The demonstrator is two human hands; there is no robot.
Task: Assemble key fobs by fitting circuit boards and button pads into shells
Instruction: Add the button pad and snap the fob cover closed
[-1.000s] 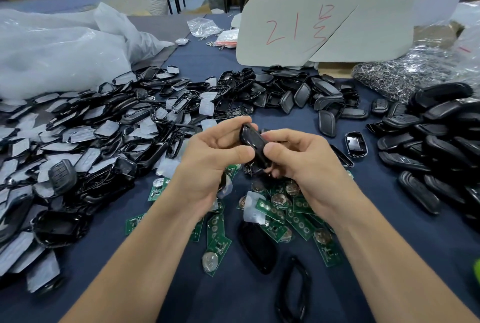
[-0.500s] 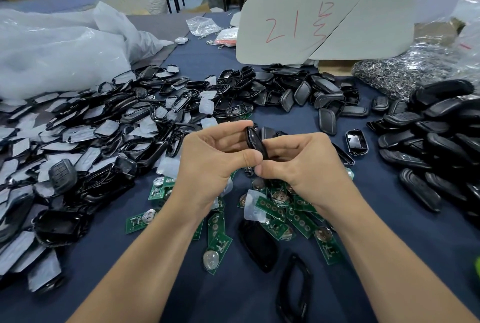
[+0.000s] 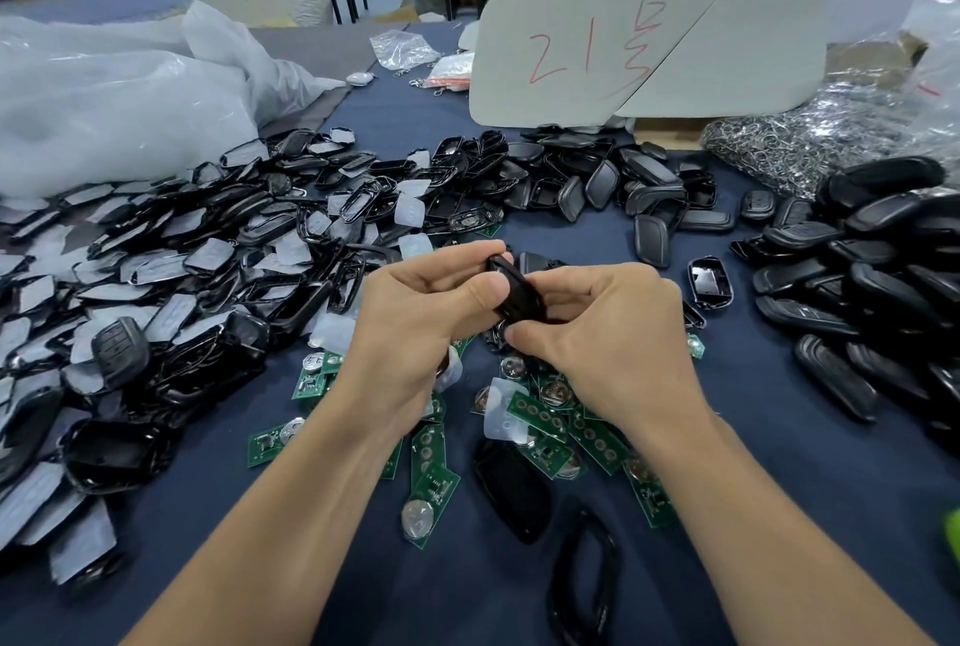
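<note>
Both hands hold one black key fob shell (image 3: 517,289) above the middle of the table. My left hand (image 3: 415,323) pinches its upper end between thumb and fingers. My right hand (image 3: 608,333) grips its lower end with curled fingers. What sits inside the shell is hidden. Under the hands lie several green circuit boards (image 3: 431,484) with round coin cells. A black shell half (image 3: 511,489) and a black frame ring (image 3: 584,578) lie nearer to me.
A large heap of black frames and grey-filmed pads (image 3: 171,276) fills the left. Black shell halves (image 3: 602,188) lie behind, closed black fobs (image 3: 878,276) pile at the right. A grey card (image 3: 649,26), a bag of metal rings (image 3: 810,141) and white plastic bags (image 3: 114,104) stand behind.
The hands have barely moved. The shell has turned slightly between the fingers, and my right thumb now sits lower on it.
</note>
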